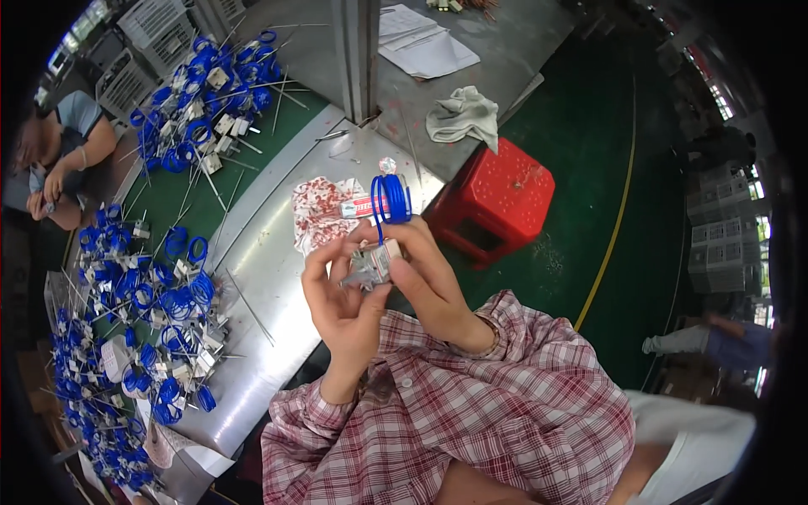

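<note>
Small grey-and-white block (370, 265) held above the metal tabletop (278, 252), pinched between both hands; left hand (341, 299) below and to the left, fingers (318, 257) curled and closed on the block's left side; right hand (429, 278) to the right, thumb and fingers closed on its right end; coiled blue tube (390, 200) rising from the block past the right fingertips, loop upright and well above the left hand; long axis of block running roughly left to right between the hands; right hand nearer the loop; red-printed sheet (316, 210) lying just beyond on the tabletop.
</note>
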The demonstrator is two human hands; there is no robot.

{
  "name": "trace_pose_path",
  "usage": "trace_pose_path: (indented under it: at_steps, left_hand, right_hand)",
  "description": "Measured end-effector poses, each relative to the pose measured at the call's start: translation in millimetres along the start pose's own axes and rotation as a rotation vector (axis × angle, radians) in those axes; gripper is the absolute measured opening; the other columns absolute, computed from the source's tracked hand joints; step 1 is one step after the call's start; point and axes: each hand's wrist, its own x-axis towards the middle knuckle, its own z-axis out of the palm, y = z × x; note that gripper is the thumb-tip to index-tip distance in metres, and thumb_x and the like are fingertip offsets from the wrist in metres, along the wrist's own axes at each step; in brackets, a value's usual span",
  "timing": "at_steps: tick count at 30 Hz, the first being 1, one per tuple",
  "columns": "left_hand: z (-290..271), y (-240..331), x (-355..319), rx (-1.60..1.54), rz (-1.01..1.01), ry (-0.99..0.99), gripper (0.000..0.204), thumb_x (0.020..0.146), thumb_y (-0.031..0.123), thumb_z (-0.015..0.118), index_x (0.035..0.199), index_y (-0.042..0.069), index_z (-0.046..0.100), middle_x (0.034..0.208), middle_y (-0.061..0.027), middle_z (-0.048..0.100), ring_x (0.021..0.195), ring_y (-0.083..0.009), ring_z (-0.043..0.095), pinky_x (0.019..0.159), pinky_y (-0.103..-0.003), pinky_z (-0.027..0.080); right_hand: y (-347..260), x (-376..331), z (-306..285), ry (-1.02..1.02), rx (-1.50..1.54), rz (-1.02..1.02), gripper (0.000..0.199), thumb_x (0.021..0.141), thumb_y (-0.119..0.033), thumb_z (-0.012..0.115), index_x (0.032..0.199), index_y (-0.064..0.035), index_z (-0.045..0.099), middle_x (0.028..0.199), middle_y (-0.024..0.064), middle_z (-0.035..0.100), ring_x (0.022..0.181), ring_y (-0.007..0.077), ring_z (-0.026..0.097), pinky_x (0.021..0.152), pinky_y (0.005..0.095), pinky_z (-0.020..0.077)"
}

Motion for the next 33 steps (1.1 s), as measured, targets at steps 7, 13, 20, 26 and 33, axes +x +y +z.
trace_pose_path:
  at_steps: [7,13,20,26,33]
  left_hand:
    - [-24,-2,0,-0.317,-0.089,0.169,0.042,0.09,0.008,0.053,0.126,-0.003,0.036,0.127,-0.012,0.04,0.108,-0.0231,0.051,0.096,-0.037,0.041]
    - [-34,9,-1,-0.263,0.029,0.103,0.044,0.091,0.018,0.054,0.125,-0.006,0.041,0.123,-0.018,0.047,0.112,-0.0266,0.049,0.095,-0.037,0.04]
    - [-53,21,-10,-0.147,0.074,0.218,0.042,0.091,0.018,0.053,0.122,-0.009,0.045,0.126,-0.015,0.046,0.116,-0.0221,0.045,0.097,-0.033,0.036]
    - [-65,49,-17,-0.019,-0.157,0.316,0.037,0.087,-0.002,0.049,0.123,-0.001,0.05,0.122,-0.0061,0.049,0.107,-0.0121,0.048,0.086,-0.024,0.04]
    - [-68,48,-24,-0.125,-0.003,0.375,0.032,0.086,-0.002,0.052,0.117,-0.004,0.052,0.121,-0.0096,0.047,0.107,-0.0167,0.05,0.087,-0.027,0.041]
  right_hand:
    - [-34,8,12,0.126,-0.321,0.119,0.027,0.077,0.004,0.06,0.104,0.0042,0.057,0.092,0.0117,0.058,0.078,0.0187,0.058,0.069,0.0268,0.0466]
    - [-31,22,33,0.108,-0.411,-0.371,0.025,0.069,0.011,0.062,0.092,0.0002,0.06,0.095,0.0111,0.064,0.091,0.0269,0.055,0.08,0.0327,0.0424]
    - [-15,36,63,0.029,-0.222,-0.474,0.026,0.072,0.008,0.063,0.095,0.0,0.057,0.095,0.0113,0.064,0.098,0.0279,0.054,0.087,0.036,0.0411]
    - [-8,28,97,0.09,-0.071,-0.426,0.024,0.078,0.015,0.055,0.099,0.0032,0.052,0.098,0.0158,0.06,0.101,0.0294,0.056,0.092,0.04,0.0429]
    - [7,26,103,0.025,0.099,-0.37,0.017,0.086,0.01,0.052,0.102,0.0062,0.049,0.109,0.0215,0.055,0.103,0.0269,0.055,0.089,0.0352,0.0472]
